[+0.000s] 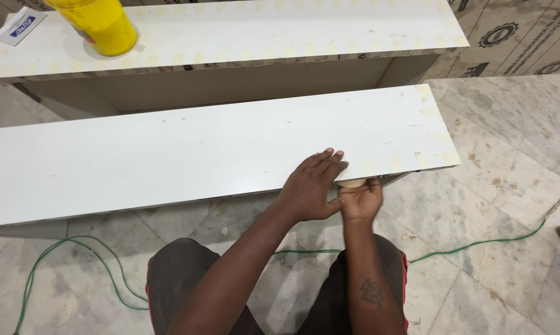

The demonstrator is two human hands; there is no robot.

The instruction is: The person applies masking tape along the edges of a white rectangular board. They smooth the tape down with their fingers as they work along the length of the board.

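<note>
Taping step under way along front edge of white board [187,155]. Left hand [311,186] flat on board top, fingers spread, pressing near edge. Right hand [360,200] just below edge, grip curled around tape roll [353,183], roll touching board edge. Tape strips [395,162] already line edge to right. Next move likely calls for short pull, firm press-down. Both forearms reach forward, elbows low.

Near white board [187,155] is lying mostly bare, open for passing left of the left hand [311,186]. Yellow can [100,25] and small packet [19,26] are blocking the far board's [280,31] left end. Green cable [75,260] is trailing across the floor [497,186].
</note>
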